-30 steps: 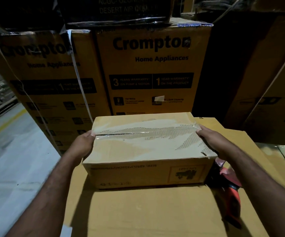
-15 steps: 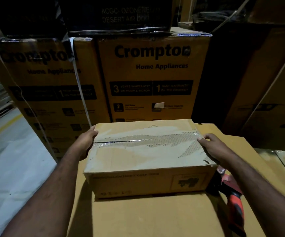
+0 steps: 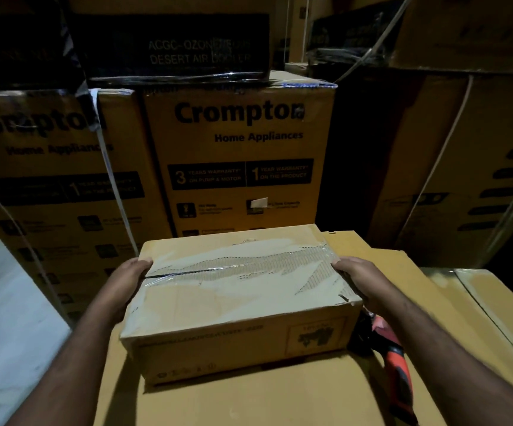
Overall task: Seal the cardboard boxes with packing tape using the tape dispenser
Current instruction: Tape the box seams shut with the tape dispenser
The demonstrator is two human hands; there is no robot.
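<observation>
On top of a large flat carton (image 3: 249, 404), head view: small cardboard box (image 3: 240, 305) sits centre frame, long side facing the camera, flaps down. Top face is scuffed, outer paper torn off in patches with the corrugation showing. A wrinkled strip of clear tape (image 3: 243, 265) runs along the centre seam. The seam shows as a thin dark slit at the left end.

Left hand (image 3: 126, 278) is at the box's left end, fingers curled over the top edge right at the seam, gripping the box. Right hand (image 3: 363, 281) is at the right end, fingertips hooked over the top edge by the tape end, gripping too. Both forearms come in from the bottom corners.

Tape dispenser (image 3: 398, 364), red-orange handle with black parts, lies on the large carton just beside the box's right end, under the right forearm. It is partly hidden and no hand touches it. Can't tell whether it touches the box.

Behind the box: tall Crompton carton (image 3: 240, 155), printed "Home Appliances" with warranty panels, a small white sticker on it. A second Crompton carton (image 3: 49, 186) stands to its left, with a white strap (image 3: 110, 179) running down its front. A black-wrapped carton (image 3: 175, 47) reading "DESERT AIR COOLER" is stacked on top. More dark cartons (image 3: 464, 167) stand at right, dim, print unreadable. Another taped carton top (image 3: 479, 302) lies lower right, beside the large carton. Pale floor (image 3: 9, 318) shows at left.
</observation>
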